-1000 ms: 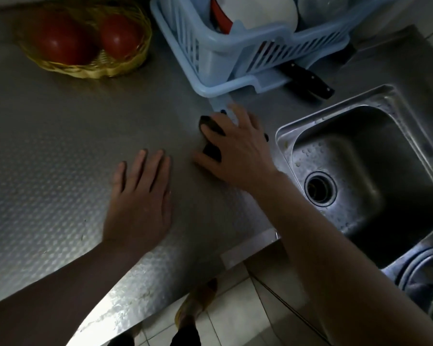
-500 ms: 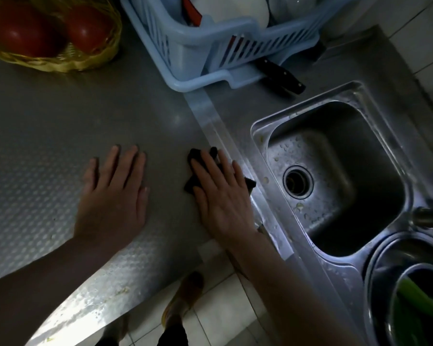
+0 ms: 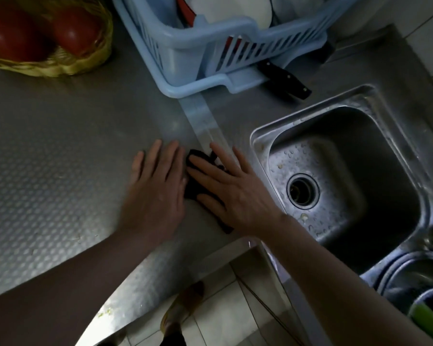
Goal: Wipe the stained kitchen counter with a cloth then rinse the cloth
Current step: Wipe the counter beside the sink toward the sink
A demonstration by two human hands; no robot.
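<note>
A: Why is the right hand [image 3: 235,193] flat?
B: Straight fingers press the cloth [image 3: 191,192] onto the counter [image 3: 60,146] just beside the sink [image 3: 256,138], probably to scrub. The left hand [image 3: 155,193], empty and flat, braces alongside.

Two hands rest on one counter [image 3: 60,146]: the left hand [image 3: 158,186] and the right hand [image 3: 235,193], with one cloth [image 3: 191,189] under the right. Beyond the left hand, one basket [image 3: 85,63] holds two tomatoes [image 3: 10,33] [image 3: 74,29]. Beyond the right hand are one dish rack [image 3: 185,46] and one knife [image 3: 285,78], and one sink [image 3: 258,136] lies just to its right.
</note>
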